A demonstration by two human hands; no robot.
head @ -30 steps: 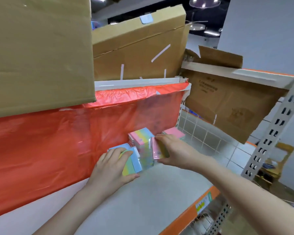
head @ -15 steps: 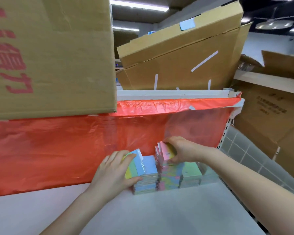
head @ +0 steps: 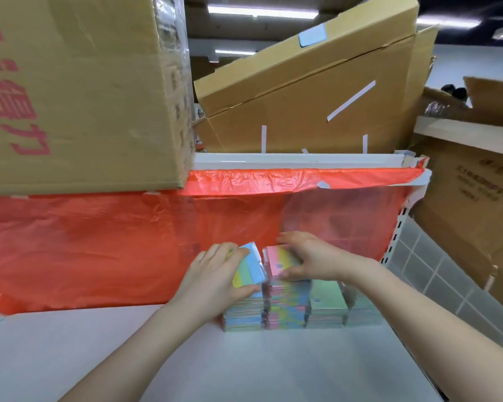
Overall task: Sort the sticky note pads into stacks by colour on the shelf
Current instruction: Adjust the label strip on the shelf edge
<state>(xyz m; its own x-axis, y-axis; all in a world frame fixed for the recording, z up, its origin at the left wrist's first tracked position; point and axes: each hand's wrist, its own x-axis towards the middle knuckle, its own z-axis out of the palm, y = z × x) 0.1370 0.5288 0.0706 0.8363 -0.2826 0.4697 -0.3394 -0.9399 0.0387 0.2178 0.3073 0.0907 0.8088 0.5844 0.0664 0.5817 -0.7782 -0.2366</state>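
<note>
Head view, left to right: a big carton (head: 79,91) with red print fills the upper left, above a red plastic sheet (head: 99,245) that hangs across the back of the shelf (head: 244,367). The left hand (head: 215,281) grips a striped pad (head: 249,266) of yellow, green and blue bands, thumb curled under its near edge and fingers over the far edge, holding it tilted above the left stack (head: 243,314). Just beside it, the right hand (head: 311,259) holds a pink pad (head: 280,261) with pastel stripes, thumb at the near edge and fingers bent over the far side, on or just above the middle stack (head: 286,304); whether it touches the stack cannot be told. Right of that stands a lower stack topped by a green pad (head: 327,295), and past it a further stack (head: 363,313), partly hidden by the right forearm. All four stacks sit touching in a row at the back of the shelf, against the red sheet. Above them a tilted carton (head: 317,94) leans on the upper shelf edge (head: 296,161). At far right more cartons (head: 474,184) lean over a wire grid panel (head: 436,274).
</note>
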